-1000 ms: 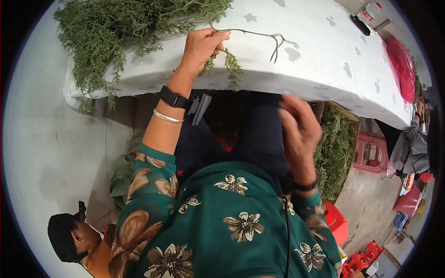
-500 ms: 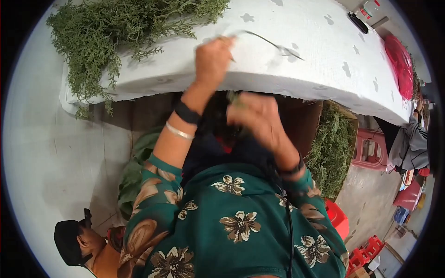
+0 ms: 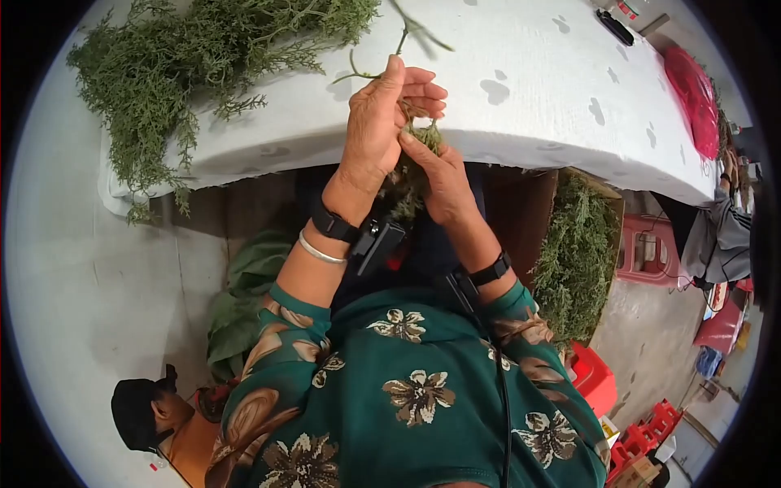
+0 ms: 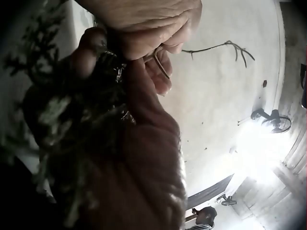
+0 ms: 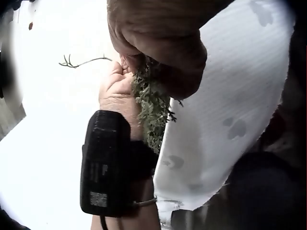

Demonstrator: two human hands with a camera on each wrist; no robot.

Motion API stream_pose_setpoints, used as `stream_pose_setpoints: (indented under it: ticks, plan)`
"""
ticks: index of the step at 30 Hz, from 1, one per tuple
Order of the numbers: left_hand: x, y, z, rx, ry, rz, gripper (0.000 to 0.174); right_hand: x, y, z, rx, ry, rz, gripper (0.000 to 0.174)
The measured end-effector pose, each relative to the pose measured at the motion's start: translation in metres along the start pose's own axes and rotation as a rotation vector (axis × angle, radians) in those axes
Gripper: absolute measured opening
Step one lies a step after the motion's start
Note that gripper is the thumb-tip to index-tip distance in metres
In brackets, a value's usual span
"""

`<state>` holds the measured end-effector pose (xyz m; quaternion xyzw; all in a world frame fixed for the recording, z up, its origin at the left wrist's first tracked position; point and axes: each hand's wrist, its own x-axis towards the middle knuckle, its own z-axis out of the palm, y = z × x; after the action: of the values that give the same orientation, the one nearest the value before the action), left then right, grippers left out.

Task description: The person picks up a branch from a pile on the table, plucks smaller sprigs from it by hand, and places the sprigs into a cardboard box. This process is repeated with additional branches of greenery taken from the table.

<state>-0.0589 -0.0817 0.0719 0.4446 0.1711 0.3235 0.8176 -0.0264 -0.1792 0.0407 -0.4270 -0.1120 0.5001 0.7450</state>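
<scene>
In the head view my left hand (image 3: 376, 126) is raised at the table's edge, thumb upright and fingers curled, pinching a thin bare green stem (image 3: 403, 34) whose forked tips point up and away. Below, my right hand (image 3: 446, 183) meets it and pinches a leafy evergreen sprig (image 3: 425, 137) between thumb and fingers. The sprig's leaves hang down between both wrists. Seen from the right wrist, the leafy sprig (image 5: 154, 108) droops under the fingers and the bare stem (image 5: 88, 61) sticks out on the far side. The fingers overlap where stem and sprig meet, hiding that spot.
A heap of evergreen branches (image 3: 195, 73) lies on the white patterned table (image 3: 521, 98) at the left. Beside my right leg stands a cardboard box (image 3: 525, 207) with more greenery (image 3: 576, 244). A red plastic bag (image 3: 691, 102) and a black object (image 3: 615, 28) lie at the far right.
The right hand has come up from beside the leg to meet the left, now with a leafy sprig. The left hand has turned thumb-up, swinging the stem from pointing right to pointing up.
</scene>
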Motion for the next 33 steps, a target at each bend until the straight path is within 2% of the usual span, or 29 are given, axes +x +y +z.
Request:
stream_pose_setpoints:
  ticks: [1,4,9,11,13,16,20,22,23,24,26,28,30,32,33]
  plan:
    - [0.0,0.001,-0.004,0.003,0.001,-0.001,0.048,-0.002,-0.002,-0.001,0.003,0.0,0.001,0.024]
    - [-0.002,0.003,-0.022,-0.094,-0.108,-0.134,0.046,-0.021,-0.02,-0.014,-0.314,-0.145,0.028,0.021]
    - [-0.022,-0.002,0.021,0.016,-0.114,-0.184,0.044,-0.068,-0.047,-0.024,-0.417,-0.053,0.026,0.02]
    - [-0.028,-0.008,0.035,-0.015,-0.188,-0.244,0.042,-0.084,-0.057,-0.031,-0.557,0.035,0.03,0.018]
    - [-0.036,-0.012,0.044,-0.038,-0.219,-0.278,0.04,-0.099,-0.062,-0.043,-0.531,0.006,0.053,0.018]
    - [-0.045,-0.01,0.053,-0.086,-0.375,-0.358,0.033,-0.114,-0.063,-0.051,-0.458,-0.05,0.091,0.017]
    - [-0.052,-0.005,0.053,0.06,-0.366,-0.369,0.037,-0.128,-0.055,-0.052,-0.384,-0.037,0.042,0.02]
    - [0.003,-0.046,-0.032,0.49,-0.285,0.651,0.031,-0.153,-0.045,-0.065,-0.396,-0.372,-0.43,0.025]
    - [-0.004,0.004,-0.036,0.074,0.058,0.123,0.03,-0.162,-0.052,-0.072,-0.418,-0.379,-0.465,0.025]
    - [-0.008,0.035,-0.058,0.17,0.058,0.087,0.029,-0.169,-0.063,-0.083,-0.439,-0.383,-0.517,0.025]
    - [-0.014,0.075,-0.078,0.284,0.037,0.057,0.027,-0.191,-0.081,-0.135,-0.372,0.36,-0.444,0.028]
    - [-0.042,0.094,-0.08,0.674,-0.186,-0.333,0.025,-0.205,-0.115,-0.202,-0.556,0.741,-0.34,0.034]
    - [-0.057,0.077,-0.096,0.823,-0.469,-0.352,0.022,-0.222,-0.122,-0.255,-0.921,1.084,-0.313,0.037]
    - [-0.072,0.063,-0.093,0.889,-0.541,-0.367,0.022,-0.233,-0.121,-0.335,-1.352,1.168,0.152,0.043]
    - [-0.073,0.055,-0.099,0.892,-0.53,-0.345,0.022,-0.242,-0.106,-0.334,-1.773,1.154,0.288,0.047]
